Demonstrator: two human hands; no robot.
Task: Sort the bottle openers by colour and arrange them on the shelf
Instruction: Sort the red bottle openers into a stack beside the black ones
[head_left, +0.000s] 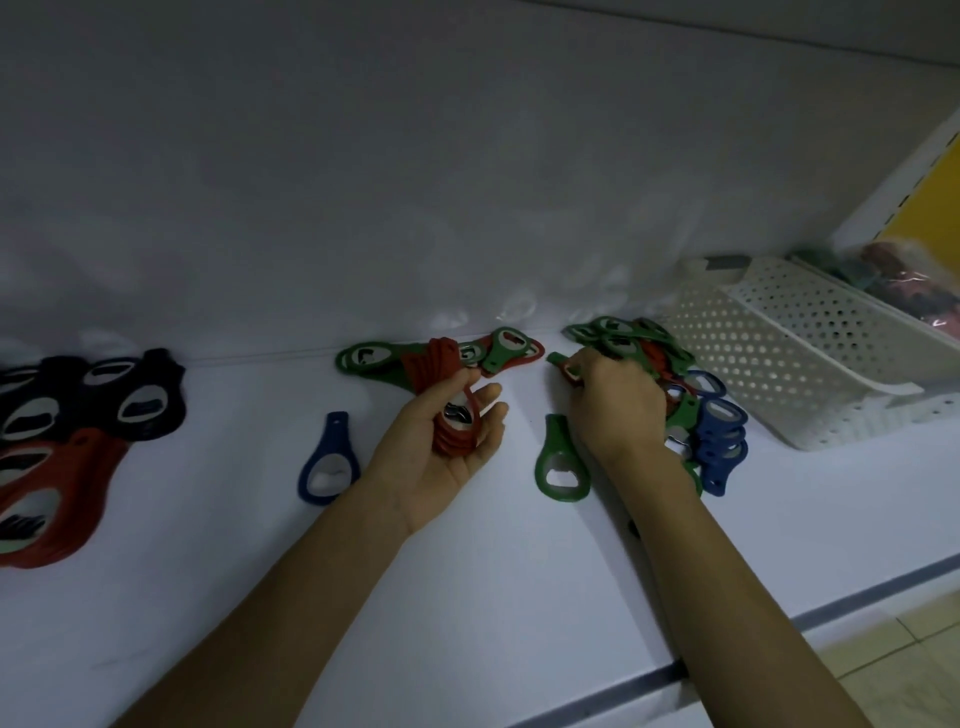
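Front edge of the shelf (467, 597), with its grey strip (779, 618), lies nearest; tiled floor (909, 654) shows below it at right. From that edge up to the lone green opener (562, 462) the white surface is open, crossed only by the two forearms. That is the widest free room.

Lone green opener: flat, long axis near-to-far, ring end toward the front edge, narrow handle toward the back wall (467, 182). It sits just left of the right wrist.

Lone blue opener (327, 462): well left of the green one, same lie, handle tipped slightly right.

Left hand (447, 441): between those two, palm up, fingers and thumb curled round a stack of red openers (447, 374). Rings sit in the palm, handles point away toward the wall.

Right hand (618, 405): just beyond and right of the green opener, palm down on the mixed pile (649, 353). Fingers are curled, thumb and forefinger pinching the end of a red opener (570, 370) at the pile's left edge.

The pile's green, red and blue overlap with no common heading. Blue stack (719, 436) crowds the right of the green opener. White perforated basket (779, 353) blocks farther right; the bag (909, 280) behind it is blurred.

Beyond the green opener, at the wall: green-and-red group (509, 353), flat. Far left: dark blue group (104, 400), with a red group (47, 493) nearer.
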